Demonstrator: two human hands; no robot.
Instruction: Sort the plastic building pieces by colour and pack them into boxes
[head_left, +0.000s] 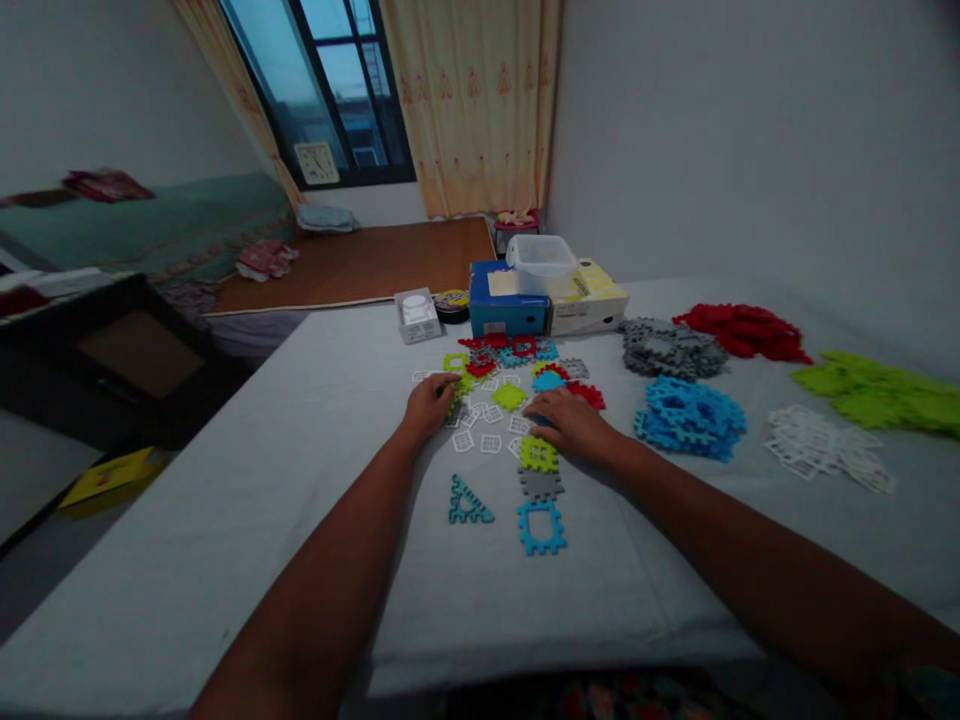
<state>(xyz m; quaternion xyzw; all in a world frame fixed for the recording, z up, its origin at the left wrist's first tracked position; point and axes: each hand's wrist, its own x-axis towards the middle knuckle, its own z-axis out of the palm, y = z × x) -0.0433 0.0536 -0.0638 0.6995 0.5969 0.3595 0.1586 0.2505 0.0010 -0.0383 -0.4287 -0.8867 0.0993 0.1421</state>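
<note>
My left hand (430, 408) is closed at the left edge of a cluster of flat interlocking toy tiles. Its fingers pinch a yellow-green tile (457, 398). On the right of the cluster my right hand (573, 424) lies low over the tiles, fingers stretched out and apart, partly covering a blue one. Between the hands are a yellow-green tile (509, 397) and several white grid pieces (491, 444). Closer to me, a yellow-green window tile (538, 454), a grey tile (541, 485) and a blue frame tile (541, 528) form a column. A teal triangular tile (468, 502) lies left of it.
Sorted piles lie at the right: grey (671, 348), red (742, 331), blue (691, 417), yellow-green (881, 390) and white pieces (825, 445). Behind the cluster stand a blue box (506, 315), a yellow-and-white box (592, 305), a clear plastic tub (541, 262) and a small white box (418, 317).
</note>
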